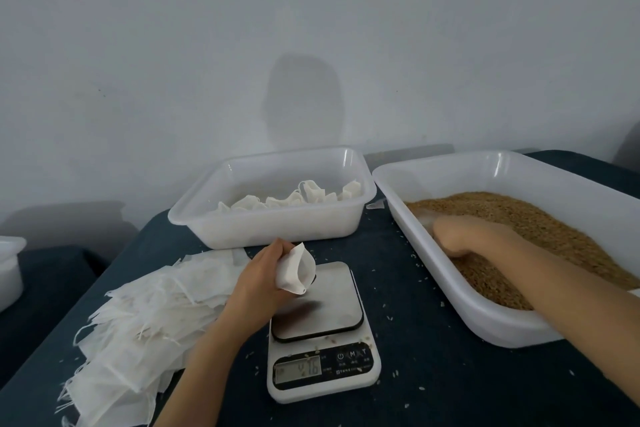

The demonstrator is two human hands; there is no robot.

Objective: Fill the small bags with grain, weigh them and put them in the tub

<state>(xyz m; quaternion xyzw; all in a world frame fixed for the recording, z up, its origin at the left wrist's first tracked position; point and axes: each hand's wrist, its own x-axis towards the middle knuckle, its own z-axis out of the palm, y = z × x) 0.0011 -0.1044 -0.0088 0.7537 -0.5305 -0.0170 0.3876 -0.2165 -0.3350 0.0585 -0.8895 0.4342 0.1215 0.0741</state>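
Hands, two. Left hand (261, 276): one bag (297, 270) is pinched between thumb and curled fingers and held just above the platform of the scale (322, 333), without visible contact. The bag's long axis is set near upright, slightly tilted; its spread mouth appears turned right, toward the other hand, and the bag looks empty. Right hand (462, 236): it is plunged into the grain (540, 222), fingertips buried, so their spread or curl cannot be told. Tubs, two, white. One, the grain tub (427, 255), is placed around the right fingers. The other tub (270, 230) is placed just beyond the left fingers and holds several filled bags (277, 199), too bunched for an exact count. Scale, one, directly beneath the left fingers, its display blurred. Pile (149, 319) of flat empty bags, one, to the left of the left fingers; its sheets are too overlapped to be counted. Loose grains are scattered over the dark cloth (433, 374) and the scale. One further white container (8, 267) is cut off at the far left.
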